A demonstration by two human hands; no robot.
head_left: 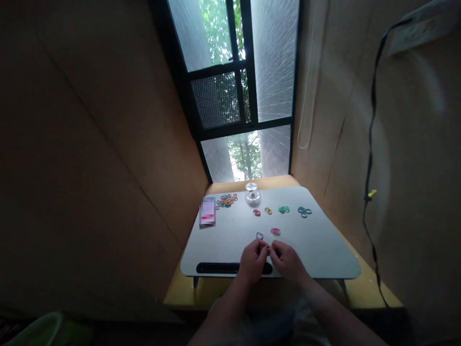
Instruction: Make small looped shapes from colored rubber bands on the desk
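Both hands meet above the front part of a white lap table (230, 245). My left hand (254, 258) and my right hand (285, 258) pinch a small reddish-orange band (268, 247) between their fingertips; its shape is mostly hidden. Just beyond the fingers lie a purple band (260, 236) and a pink cluster of bands (275, 231). Farther back, small groups sit in a row: red bands (257, 212), yellow bands (268, 210), green bands (284, 209) and blue bands (304, 211). A mixed-colour pile of bands (226, 200) rests at the back left.
A clear lidded jar (252, 195) stands at the table's back edge. At the left edge lies a blurred phone-like object (207, 212). A black slot (218, 268) runs along the front. Behind is a window (248, 151); a black cable (372, 110) hangs at right.
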